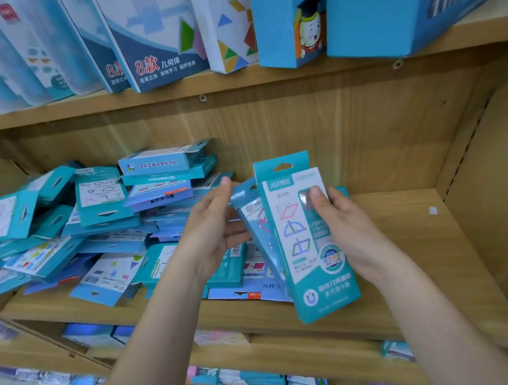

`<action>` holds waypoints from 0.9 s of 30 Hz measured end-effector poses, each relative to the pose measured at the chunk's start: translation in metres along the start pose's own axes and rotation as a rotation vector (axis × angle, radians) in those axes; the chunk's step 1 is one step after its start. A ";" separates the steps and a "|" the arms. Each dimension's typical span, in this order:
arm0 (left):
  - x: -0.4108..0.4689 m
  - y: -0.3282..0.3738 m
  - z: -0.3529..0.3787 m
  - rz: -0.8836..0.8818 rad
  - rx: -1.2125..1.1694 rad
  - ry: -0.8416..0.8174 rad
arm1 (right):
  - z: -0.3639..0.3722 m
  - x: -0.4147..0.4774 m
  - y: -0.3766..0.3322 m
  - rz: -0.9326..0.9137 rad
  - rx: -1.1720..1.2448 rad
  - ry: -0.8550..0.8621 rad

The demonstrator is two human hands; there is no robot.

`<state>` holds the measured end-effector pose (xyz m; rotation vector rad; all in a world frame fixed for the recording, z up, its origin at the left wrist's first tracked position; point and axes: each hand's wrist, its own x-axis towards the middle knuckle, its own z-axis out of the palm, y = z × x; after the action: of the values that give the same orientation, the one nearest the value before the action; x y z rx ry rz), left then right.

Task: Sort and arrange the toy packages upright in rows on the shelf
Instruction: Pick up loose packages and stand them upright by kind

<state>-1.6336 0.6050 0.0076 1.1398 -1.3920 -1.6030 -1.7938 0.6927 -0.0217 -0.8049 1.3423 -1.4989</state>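
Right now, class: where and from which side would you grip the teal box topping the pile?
Probably take the teal box by its near long edge, thumb on top, fingers beneath, coming from the front: it lies flat, uppermost on the pile, that edge facing outward, nothing resting on it.

Middle shelf (416, 237): pale wood board, with back and side panels of the same wood. Right half bare, but for a small white tag (433, 210) lying toward the right of the frame.

Left half: loose pile of teal toy packages (102, 209), flat and criss-crossed, hang-tabs pointing every way. Two boxes (164, 164) stacked flat against the back panel. One blue flat pack (257, 290) lies near the front edge, centre frame.

Upper shelf (141, 100), top of frame: tall boxes (163, 44) standing in a row, leaning.

Lower shelf (295, 346), bottom of frame: more small packs (264, 378), blurred.
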 end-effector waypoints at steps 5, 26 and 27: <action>-0.045 -0.012 0.019 0.230 0.190 -0.179 | 0.005 -0.002 0.000 -0.088 0.025 0.133; -0.024 -0.010 0.066 0.680 0.282 -0.016 | -0.042 -0.037 -0.042 -0.436 -0.576 0.539; -0.017 -0.009 0.065 0.695 0.278 0.004 | -0.051 -0.035 -0.047 -0.450 -0.593 0.596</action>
<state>-1.6879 0.6454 0.0037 0.6766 -1.7911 -0.9311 -1.8388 0.7419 0.0183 -1.1338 2.2281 -1.7913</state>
